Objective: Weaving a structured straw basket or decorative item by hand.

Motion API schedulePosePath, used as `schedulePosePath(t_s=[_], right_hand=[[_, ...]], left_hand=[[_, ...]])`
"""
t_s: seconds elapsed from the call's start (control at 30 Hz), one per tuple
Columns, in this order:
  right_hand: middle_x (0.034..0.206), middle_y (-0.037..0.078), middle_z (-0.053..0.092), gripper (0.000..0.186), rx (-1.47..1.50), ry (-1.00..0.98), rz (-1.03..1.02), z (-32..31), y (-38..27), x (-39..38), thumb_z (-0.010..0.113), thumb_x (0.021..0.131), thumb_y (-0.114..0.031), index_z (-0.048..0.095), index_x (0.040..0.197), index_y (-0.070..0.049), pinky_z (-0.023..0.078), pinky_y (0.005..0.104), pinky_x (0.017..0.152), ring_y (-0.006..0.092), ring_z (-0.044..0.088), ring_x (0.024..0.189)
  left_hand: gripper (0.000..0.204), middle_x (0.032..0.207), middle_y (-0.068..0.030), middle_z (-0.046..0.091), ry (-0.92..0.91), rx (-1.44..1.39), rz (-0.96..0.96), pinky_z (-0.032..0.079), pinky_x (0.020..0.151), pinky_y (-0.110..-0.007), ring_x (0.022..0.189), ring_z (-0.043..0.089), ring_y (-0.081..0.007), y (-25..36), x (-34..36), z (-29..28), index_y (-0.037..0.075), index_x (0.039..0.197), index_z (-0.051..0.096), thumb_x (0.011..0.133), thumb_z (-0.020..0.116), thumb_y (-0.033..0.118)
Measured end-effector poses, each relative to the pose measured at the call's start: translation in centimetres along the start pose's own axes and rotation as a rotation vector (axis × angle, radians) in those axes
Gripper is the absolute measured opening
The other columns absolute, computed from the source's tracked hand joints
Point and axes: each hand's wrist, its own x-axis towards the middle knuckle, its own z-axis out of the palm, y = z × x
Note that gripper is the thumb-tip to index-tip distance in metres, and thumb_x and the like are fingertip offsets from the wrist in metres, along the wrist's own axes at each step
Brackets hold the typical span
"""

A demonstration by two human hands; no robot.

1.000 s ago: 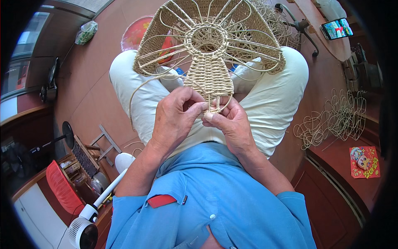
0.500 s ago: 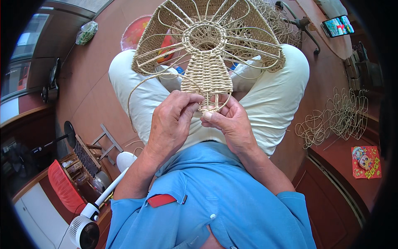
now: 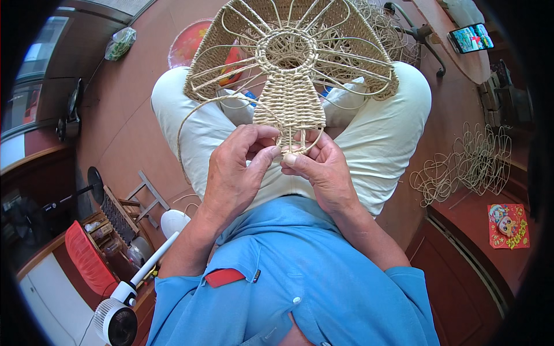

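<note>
Centre of frame: left hand (image 3: 239,167) and right hand (image 3: 320,170) closed together, fingertips pinching the lower edge of a woven rattan piece (image 3: 291,75). Thumbs nearly touching at the bottom of the tightly woven strip (image 3: 288,104). Loose strand (image 3: 187,124) curving from the left hand up toward the frame's left side.

Upper centre: rattan piece resting on the lap, over cream trousers (image 3: 381,138); open spokes fanning from a small woven ring (image 3: 287,49), denser weave along the outer rim.

Right of frame: bundle of bent wire frames (image 3: 467,167) on the floor (image 3: 121,132), well apart from the hands. Upper right: phone on a stand (image 3: 470,37). Lower right: red printed card (image 3: 508,226).

Lower left: white fan (image 3: 118,320), red basket (image 3: 86,259) just beside it. Upper left: green bundle (image 3: 120,43).

Bottom: blue shirt (image 3: 300,277).
</note>
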Motion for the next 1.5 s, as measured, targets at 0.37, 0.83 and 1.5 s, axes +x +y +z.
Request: schedulePosePath(t_s=[0.37, 0.83, 1.5], right_hand=[[0.112, 0.010, 0.071, 0.040, -0.009, 0.021, 0.022, -0.1, 0.1, 0.0, 0.074, 0.092, -0.005, 0.053, 0.126, -0.004, 0.063, 0.0346, 0.085, 0.0171, 0.074, 0.095], [0.108, 0.008, 0.072, 0.041, 0.020, 0.013, 0.089, 0.0, -0.5, 0.0, 0.074, 0.093, -0.005, 0.055, 0.129, -0.003, 0.062, 0.0346, 0.085, 0.0162, 0.073, 0.093], [0.104, 0.002, 0.068, 0.025, 0.151, -0.071, 0.245, -0.2, -0.7, 0.2, 0.069, 0.098, -0.009, 0.064, 0.121, -0.002, 0.060, 0.0329, 0.088, 0.0125, 0.067, 0.092]], left_hand=[[0.011, 0.086, -0.0087, 0.061, 0.177, 0.147, 0.066, 0.054, 0.065, -0.033, 0.066, 0.062, -0.0169, -1.1, 0.0, 1.5, -0.001, 0.102, 0.066, 0.091, 0.069, 0.000], [0.018, 0.071, -0.0063, 0.060, -0.080, 0.082, -0.113, 0.046, 0.054, -0.030, 0.061, 0.059, -0.0114, -1.1, 0.0, 0.0, -0.001, 0.103, 0.067, 0.103, 0.058, 0.015], [0.010, 0.071, -0.0047, 0.059, 0.023, 0.212, 0.062, 0.049, 0.057, -0.031, 0.063, 0.061, -0.0111, 0.0, 0.3, 0.1, 0.001, 0.106, 0.064, 0.104, 0.061, 0.010]])
